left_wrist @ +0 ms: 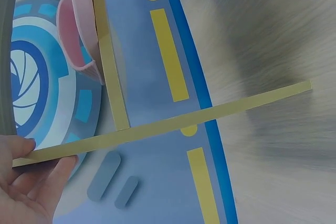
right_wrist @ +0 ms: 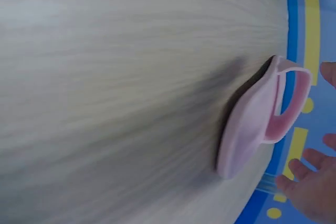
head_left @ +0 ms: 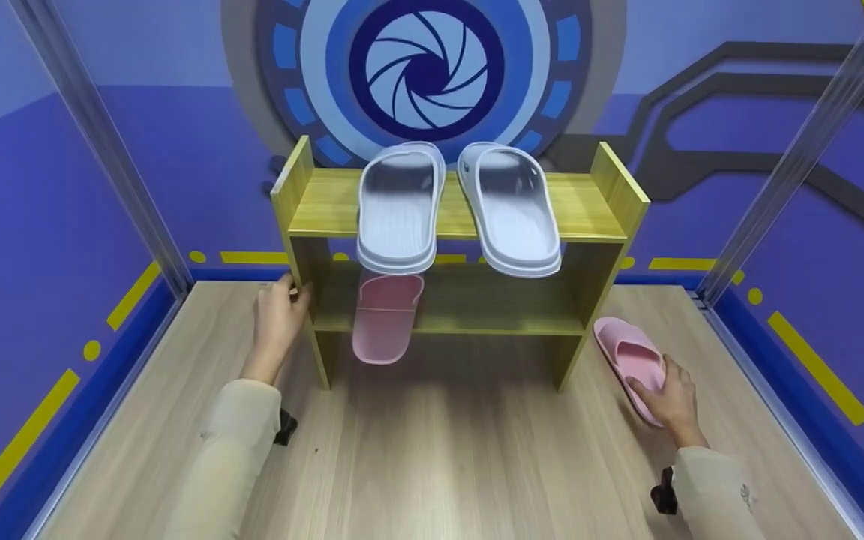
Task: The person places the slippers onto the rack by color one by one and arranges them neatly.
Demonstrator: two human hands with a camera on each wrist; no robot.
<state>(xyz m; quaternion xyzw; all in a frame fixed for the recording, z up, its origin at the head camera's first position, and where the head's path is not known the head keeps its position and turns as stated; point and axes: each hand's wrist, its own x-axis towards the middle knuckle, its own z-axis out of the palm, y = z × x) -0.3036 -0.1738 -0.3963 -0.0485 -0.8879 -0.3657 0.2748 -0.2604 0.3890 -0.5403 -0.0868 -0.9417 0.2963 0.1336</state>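
A small wooden shoe rack (head_left: 503, 322) stands in front of me. Its left side panel (left_wrist: 157, 129) is pinched between the thumb and fingers of my left hand (head_left: 278, 319). On the right, a pink slipper (head_left: 619, 352) lies on the floorboard beside the rack, sole down, toe pointing away from me. My right hand (head_left: 672, 397) reaches over its heel end. The right wrist view shows that hand's fingers spread, with a gap between them and the pink slipper (right_wrist: 252, 119). Another pink slipper (head_left: 383, 330) sits on the lower shelf at the left, heel jutting over the edge.
Two pale grey-blue clogs (head_left: 398, 217) (head_left: 518, 217) rest side by side on the top shelf, heels past its front edge. Wood-grain flooring (head_left: 432, 457) surrounds the rack. Blue printed walls (head_left: 177, 180) and metal corner posts (head_left: 102, 142) enclose the space.
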